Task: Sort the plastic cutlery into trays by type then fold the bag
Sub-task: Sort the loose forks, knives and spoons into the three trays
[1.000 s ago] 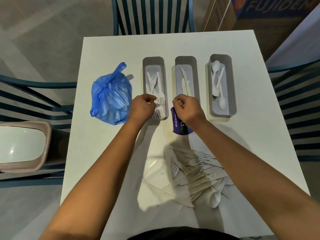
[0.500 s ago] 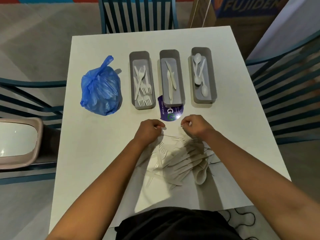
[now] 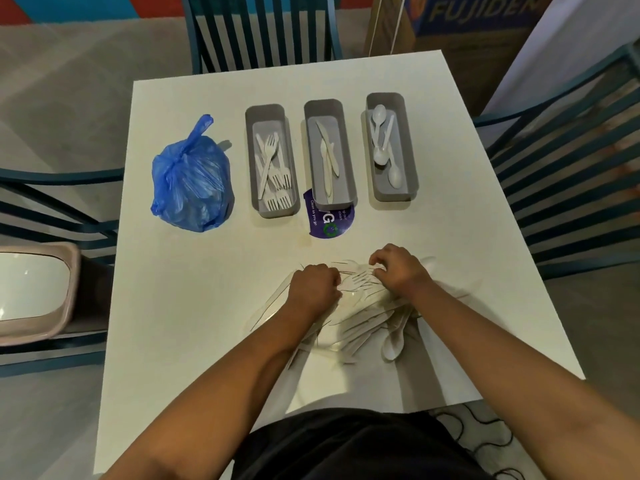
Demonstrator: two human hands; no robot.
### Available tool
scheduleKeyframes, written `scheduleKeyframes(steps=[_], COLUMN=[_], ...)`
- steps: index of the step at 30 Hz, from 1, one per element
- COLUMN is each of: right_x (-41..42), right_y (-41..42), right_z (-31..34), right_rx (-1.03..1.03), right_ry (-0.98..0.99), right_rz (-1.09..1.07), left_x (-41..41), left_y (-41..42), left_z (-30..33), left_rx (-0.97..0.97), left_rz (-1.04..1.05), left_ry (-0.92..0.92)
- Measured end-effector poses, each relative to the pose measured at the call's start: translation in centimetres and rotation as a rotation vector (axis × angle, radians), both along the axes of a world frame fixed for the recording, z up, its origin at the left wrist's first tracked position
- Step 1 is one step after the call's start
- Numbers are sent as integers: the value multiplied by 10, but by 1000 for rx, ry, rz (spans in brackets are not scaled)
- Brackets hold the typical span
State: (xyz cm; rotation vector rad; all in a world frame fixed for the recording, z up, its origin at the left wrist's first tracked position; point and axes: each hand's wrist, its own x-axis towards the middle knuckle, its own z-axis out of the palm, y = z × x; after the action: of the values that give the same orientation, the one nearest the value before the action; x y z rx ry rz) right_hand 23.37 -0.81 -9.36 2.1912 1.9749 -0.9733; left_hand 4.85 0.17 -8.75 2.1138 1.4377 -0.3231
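A white table (image 3: 194, 306) is seen from above. At its far side three grey trays are lined up side by side, their long axes running away from the person: the fork tray (image 3: 272, 160), the knife tray (image 3: 329, 152) and the spoon tray (image 3: 390, 147). A knotted blue bag (image 3: 190, 178) sits just left of the fork tray. Near the table's front edge a loose pile of cutlery (image 3: 367, 320) is spread, most handles lying slantwise, low at the left and rising toward the right.

Both hands are placed on the far edge of the pile. The left hand (image 3: 313, 289) is curled closed, and the right hand (image 3: 398, 268) has its fingertips pinched together; a fork (image 3: 360, 278) lies between them, but whether either hand has actually caught a piece cannot be told. The trays lie straight ahead of both hands, well apart from the pile. The left hand is judged nearer the fork tray, the right nearer the spoon tray.
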Motion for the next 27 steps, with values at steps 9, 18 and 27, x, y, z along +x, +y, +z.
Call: scheduleKeyframes(steps=[9, 18, 27], right_x=[-11, -12, -17], right_y=[3, 2, 5], right_z=[-1, 2, 6], right_rx=[-39, -80, -52], right_ry=[-22, 25, 116], right_rz=[-26, -69, -194], left_x=[4, 12, 23], left_y=[-6, -9, -12], left_z=[-4, -8, -4], left_rx=[47, 50, 51], left_rz=[-31, -3, -19], left_ry=[-42, -39, -41])
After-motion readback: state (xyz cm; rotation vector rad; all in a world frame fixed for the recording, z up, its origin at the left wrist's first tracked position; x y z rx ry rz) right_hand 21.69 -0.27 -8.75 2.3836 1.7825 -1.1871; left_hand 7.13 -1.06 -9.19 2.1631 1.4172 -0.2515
